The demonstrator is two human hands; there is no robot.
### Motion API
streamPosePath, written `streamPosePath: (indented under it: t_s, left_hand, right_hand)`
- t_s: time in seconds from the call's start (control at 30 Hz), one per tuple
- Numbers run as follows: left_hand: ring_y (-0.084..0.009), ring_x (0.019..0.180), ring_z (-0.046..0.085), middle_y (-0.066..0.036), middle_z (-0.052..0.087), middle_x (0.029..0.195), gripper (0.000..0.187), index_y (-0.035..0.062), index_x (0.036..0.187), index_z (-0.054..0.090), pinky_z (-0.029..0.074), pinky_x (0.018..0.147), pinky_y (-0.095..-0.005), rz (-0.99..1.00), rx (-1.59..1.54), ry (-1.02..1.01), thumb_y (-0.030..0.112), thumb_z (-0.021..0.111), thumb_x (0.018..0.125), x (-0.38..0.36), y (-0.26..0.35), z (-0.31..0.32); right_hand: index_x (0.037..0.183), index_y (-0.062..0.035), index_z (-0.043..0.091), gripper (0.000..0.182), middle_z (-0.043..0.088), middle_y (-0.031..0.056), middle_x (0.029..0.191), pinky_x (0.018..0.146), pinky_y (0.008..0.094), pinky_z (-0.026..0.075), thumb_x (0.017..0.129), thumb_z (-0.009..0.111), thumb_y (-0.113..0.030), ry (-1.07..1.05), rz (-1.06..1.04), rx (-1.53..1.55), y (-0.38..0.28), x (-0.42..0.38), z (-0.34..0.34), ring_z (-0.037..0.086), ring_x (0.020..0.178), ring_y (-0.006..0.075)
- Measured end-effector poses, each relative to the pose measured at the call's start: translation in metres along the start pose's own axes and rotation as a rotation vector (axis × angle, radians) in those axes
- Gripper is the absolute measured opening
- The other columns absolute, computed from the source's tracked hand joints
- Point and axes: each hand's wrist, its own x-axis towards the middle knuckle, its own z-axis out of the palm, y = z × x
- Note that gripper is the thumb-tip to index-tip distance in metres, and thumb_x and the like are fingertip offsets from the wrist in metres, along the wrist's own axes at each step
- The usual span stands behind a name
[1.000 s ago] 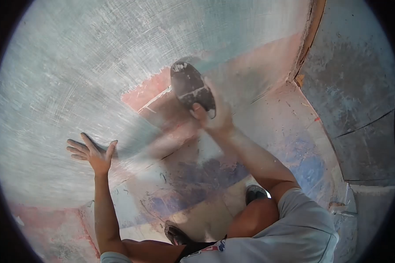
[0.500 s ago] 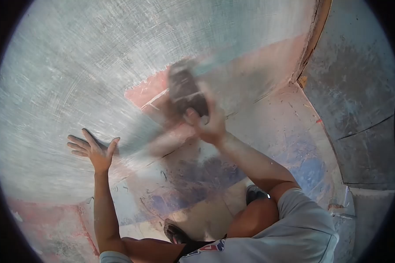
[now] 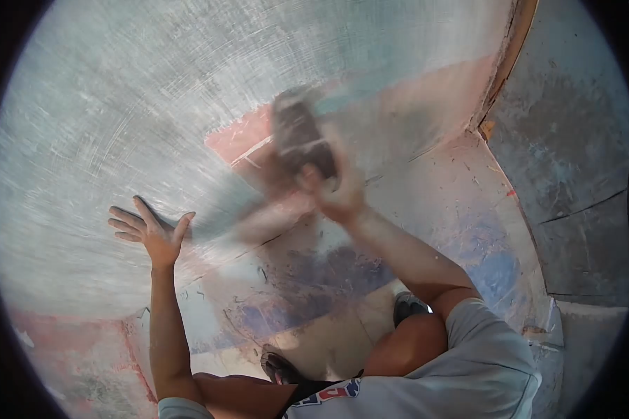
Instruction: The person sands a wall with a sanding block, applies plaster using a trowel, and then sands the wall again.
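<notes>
My right hand (image 3: 342,192) grips a dark oblong block (image 3: 300,129), shaped like a sanding block and smeared by motion. Its face lies against or very near a curved, scratched wall surface (image 3: 140,105), over the right end of a pinkish-red patch (image 3: 241,136); contact is hidden. Thumb and fingers wrap around the block's lower end. Off to the left, my left hand (image 3: 157,234) rests on the same pale surface with its fingers spread, holding nothing.
A worn floor with blue paint marks (image 3: 279,314) lies below, where my two dark shoes (image 3: 279,366) stand. At the right, a raw brown edge (image 3: 500,84) borders a grey panel (image 3: 573,140). Reddish surface (image 3: 84,356) shows at the lower left.
The block and my right hand have shifted slightly right in the view, still blurred. My left hand stays spread on the surface. The whole view has moved a little.
</notes>
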Motion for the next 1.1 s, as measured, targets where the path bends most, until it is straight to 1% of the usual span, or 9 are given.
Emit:
streamPosePath:
  t_s: [0.13, 0.2, 0.37, 0.47, 0.63, 0.8, 0.9, 1.0, 1.1]
  left_hand:
    - [-0.0626, 0.141, -0.026, -0.038, -0.023, 0.158, 0.137, 0.004, 0.161, 0.009, -0.013, 0.102, -0.081, -0.013, -0.009, -0.026, 0.077, 0.077, 0.068, -0.001, -0.002, -0.003]
    - [-0.062, 0.143, -0.023, -0.038, -0.021, 0.159, 0.137, 0.0058, 0.162, 0.006, -0.01, 0.105, -0.0793, -0.045, 0.033, -0.063, 0.077, 0.076, 0.069, -0.001, 0.001, -0.004]
    - [-0.0623, 0.143, -0.023, -0.039, -0.022, 0.158, 0.137, 0.0049, 0.162, 0.007, -0.01, 0.105, -0.0793, -0.041, 0.011, -0.058, 0.077, 0.076, 0.068, -0.001, 0.003, -0.005]
    - [-0.0621, 0.143, -0.023, -0.038, -0.022, 0.158, 0.137, 0.0042, 0.162, 0.007, -0.011, 0.105, -0.0794, -0.035, 0.04, -0.044, 0.077, 0.077, 0.068, 0.0, 0.004, -0.004]
    - [-0.063, 0.141, -0.026, -0.039, -0.022, 0.158, 0.136, 0.0044, 0.161, 0.011, -0.013, 0.102, -0.0811, -0.018, -0.022, -0.021, 0.08, 0.074, 0.067, 0.0, 0.002, -0.001]
    - [-0.0637, 0.142, -0.023, -0.04, -0.022, 0.158, 0.138, 0.0046, 0.162, 0.005, -0.009, 0.104, -0.0802, -0.053, 0.042, -0.086, 0.077, 0.076, 0.069, -0.001, 0.002, -0.006]
    - [-0.064, 0.142, -0.023, -0.04, -0.022, 0.157, 0.138, 0.005, 0.162, 0.004, -0.009, 0.104, -0.0806, -0.048, 0.038, -0.074, 0.078, 0.075, 0.068, -0.001, 0.004, -0.006]
    - [-0.0634, 0.142, -0.023, -0.039, -0.022, 0.158, 0.139, 0.005, 0.162, 0.004, -0.011, 0.104, -0.0801, -0.038, 0.03, -0.056, 0.078, 0.075, 0.068, 0.0, 0.004, -0.003]
    - [-0.0634, 0.141, -0.025, -0.039, -0.023, 0.158, 0.138, 0.005, 0.162, 0.006, -0.013, 0.103, -0.0805, -0.041, -0.003, -0.051, 0.078, 0.076, 0.068, -0.001, 0.001, -0.003]
  right_hand:
    - [0.146, 0.0007, 0.045, 0.07, 0.063, 0.0227, 0.122, 0.095, 0.0402, 0.051, 0.09, 0.075, -0.029, -0.119, -0.028, -0.036, -0.012, 0.01, -0.009, 0.064, 0.11, 0.0323]
    - [0.144, 0.0026, 0.046, 0.064, 0.062, 0.0215, 0.121, 0.094, 0.0384, 0.05, 0.092, 0.072, -0.024, 0.092, -0.247, -0.29, 0.004, 0.024, -0.03, 0.063, 0.108, 0.0305]
    - [0.146, 0.0083, 0.036, 0.062, 0.056, 0.0219, 0.13, 0.099, 0.0391, 0.047, 0.097, 0.065, -0.015, 0.644, 0.012, 0.014, -0.007, 0.05, -0.056, 0.057, 0.115, 0.0285]
    - [0.15, 0.0038, 0.034, 0.068, 0.056, 0.0224, 0.131, 0.102, 0.04, 0.046, 0.095, 0.068, -0.019, 0.386, -0.221, -0.372, -0.003, 0.018, -0.024, 0.057, 0.117, 0.0308]
    - [0.152, 0.0025, 0.033, 0.071, 0.048, 0.0247, 0.148, 0.107, 0.0403, 0.044, 0.095, 0.068, -0.022, -0.243, 0.016, 0.088, -0.026, -0.012, 0.013, 0.051, 0.135, 0.033]
    - [0.152, 0.0049, 0.028, 0.068, 0.054, 0.0241, 0.139, 0.095, 0.0399, 0.052, 0.097, 0.062, -0.015, 0.342, -0.242, -0.499, -0.008, 0.032, -0.037, 0.062, 0.116, 0.0346]
    - [0.144, 0.0085, 0.036, 0.062, 0.057, 0.0224, 0.126, 0.09, 0.037, 0.052, 0.094, 0.065, -0.013, 0.615, -0.003, 0.067, -0.013, 0.054, -0.053, 0.06, 0.108, 0.0286]
    - [0.148, 0.0072, 0.034, 0.066, 0.057, 0.0272, 0.129, 0.092, 0.0403, 0.052, 0.096, 0.065, -0.02, 0.438, -0.24, -0.391, -0.004, 0.025, -0.022, 0.062, 0.111, 0.0364]
    - [0.153, 0.0024, 0.033, 0.072, 0.054, 0.0293, 0.14, 0.098, 0.0418, 0.049, 0.096, 0.066, -0.026, 0.157, -0.115, -0.081, -0.011, -0.008, 0.009, 0.06, 0.124, 0.0391]
